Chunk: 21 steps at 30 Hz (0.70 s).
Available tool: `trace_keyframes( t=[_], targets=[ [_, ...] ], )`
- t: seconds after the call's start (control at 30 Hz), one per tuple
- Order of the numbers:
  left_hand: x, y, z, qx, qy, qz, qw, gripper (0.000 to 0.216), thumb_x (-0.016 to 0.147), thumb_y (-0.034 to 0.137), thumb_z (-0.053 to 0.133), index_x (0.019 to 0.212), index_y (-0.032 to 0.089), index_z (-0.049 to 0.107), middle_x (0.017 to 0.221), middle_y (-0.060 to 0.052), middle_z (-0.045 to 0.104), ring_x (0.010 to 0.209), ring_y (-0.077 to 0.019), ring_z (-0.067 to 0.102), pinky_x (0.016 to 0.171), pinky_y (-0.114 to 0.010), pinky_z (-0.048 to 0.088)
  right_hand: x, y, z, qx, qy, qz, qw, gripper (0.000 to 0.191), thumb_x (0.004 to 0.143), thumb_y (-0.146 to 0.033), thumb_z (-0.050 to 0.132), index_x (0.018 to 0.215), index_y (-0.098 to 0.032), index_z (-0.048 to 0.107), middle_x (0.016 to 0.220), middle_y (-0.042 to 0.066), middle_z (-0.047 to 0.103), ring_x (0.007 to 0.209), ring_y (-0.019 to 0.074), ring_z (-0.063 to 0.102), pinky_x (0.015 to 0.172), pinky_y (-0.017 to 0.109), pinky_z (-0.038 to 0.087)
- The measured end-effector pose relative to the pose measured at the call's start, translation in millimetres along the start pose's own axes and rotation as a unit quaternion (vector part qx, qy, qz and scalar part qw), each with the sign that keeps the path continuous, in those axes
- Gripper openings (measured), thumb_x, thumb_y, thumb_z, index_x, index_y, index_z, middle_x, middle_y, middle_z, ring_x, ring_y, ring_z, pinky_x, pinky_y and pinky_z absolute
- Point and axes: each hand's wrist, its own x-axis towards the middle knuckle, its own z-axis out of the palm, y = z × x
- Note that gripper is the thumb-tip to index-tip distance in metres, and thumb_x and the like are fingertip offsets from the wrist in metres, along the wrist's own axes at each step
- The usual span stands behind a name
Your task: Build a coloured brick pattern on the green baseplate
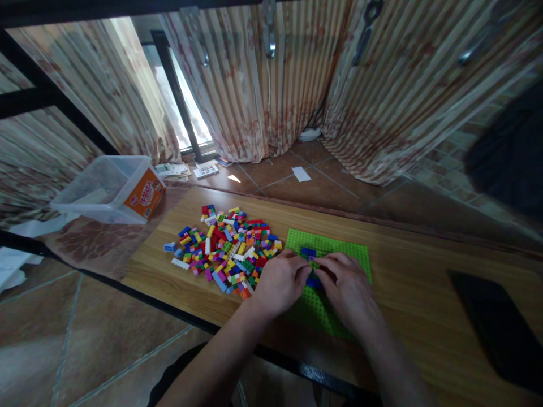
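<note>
A green studded baseplate (354, 252) lies on the wooden board, with blue toy bricks (308, 251) on it. Over the plate my left hand (280, 282) is closed, thumb and fingers pinched together near the blue bricks. From the other side my right hand (345, 288) reaches in with its fingers curled and pressed together, almost meeting the left fingertips. Between the two hands another blue brick (313, 282) shows in part. Whatever the fingertips hold is too small and too hidden to name. Left of my left hand spreads a heap of mixed colourful bricks (229, 246).
A clear plastic bin (97, 195) with an orange label stands at the far left. On the right of the wooden board (407, 294) lies a dark flat object (492, 328). Striped curtains (271, 85) hang behind, and papers (301, 173) lie beyond the board.
</note>
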Motion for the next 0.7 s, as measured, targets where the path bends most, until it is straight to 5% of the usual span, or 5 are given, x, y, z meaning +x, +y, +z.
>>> trace_keyframes(
  t=[0.4,0.7],
  targets=[
    [11,4,17,0.001,0.081,-0.121,0.989,0.013,0.08,0.015,0.057,0.078,0.02,0.069,0.081,-0.003,0.065,0.071,-0.0155,0.059,0.066,-0.026,0.046,1,-2,2,0.034,0.011,0.006,0.999,0.023,0.089,-0.03,0.052,0.096,-0.026,0.074,0.096,0.006,0.066,0.092,0.0241,0.058,0.084,0.041,0.045],
    [14,6,11,-0.017,0.069,-0.142,0.987,0.012,0.085,0.017,0.055,0.084,0.019,0.067,0.085,-0.004,0.067,0.077,-0.017,0.062,0.071,-0.027,0.047,3,0,-4,0.113,0.101,0.114,0.982,0.022,0.085,-0.035,0.053,0.084,-0.02,0.069,0.093,0.009,0.065,0.09,0.0238,0.06,0.084,0.04,0.046]
  ],
)
